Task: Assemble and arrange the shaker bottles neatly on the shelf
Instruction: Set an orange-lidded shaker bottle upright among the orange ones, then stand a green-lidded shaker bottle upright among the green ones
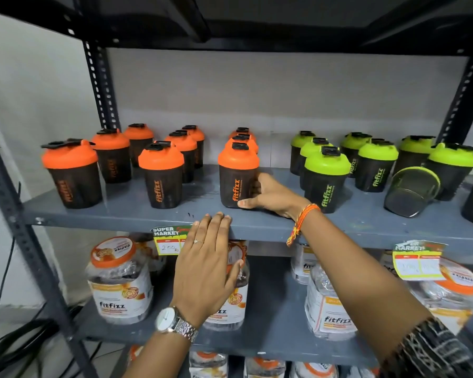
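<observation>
Right hand: my right hand (268, 195) is wrapped round the lower right side of the front orange-lidded shaker (238, 177), thumb across the near base, fingers behind it; a closed grasp on that bottle
Left hand: my left hand (205, 264) is flat and spread, fingertips (219, 217) resting on the near edge of the grey shelf (120, 214); it has hold of nothing
Held shaker: upright near the middle of the shelf, at the front of a column of three orange-lidded bottles running back toward the wall
Orange group: more orange-lidded shakers (161, 175) stand upright to the left in loose columns, well spread
Green group: green-lidded shakers (327, 178) stand upright to the right of my right hand
Tipped cup: one lidless dark cup (410, 190) lies on its side among the green ones, near the right front, open mouth facing me
Wrists: a watch (172, 321) on the left, an orange thread band (302, 222) on the right
Price tags: one tag (170, 240) hangs from the shelf edge just left of my left hand, another (418, 261) far right
Lower shelf: clear fitfizz jars (120, 282) with orange lids, partly behind my left hand
</observation>
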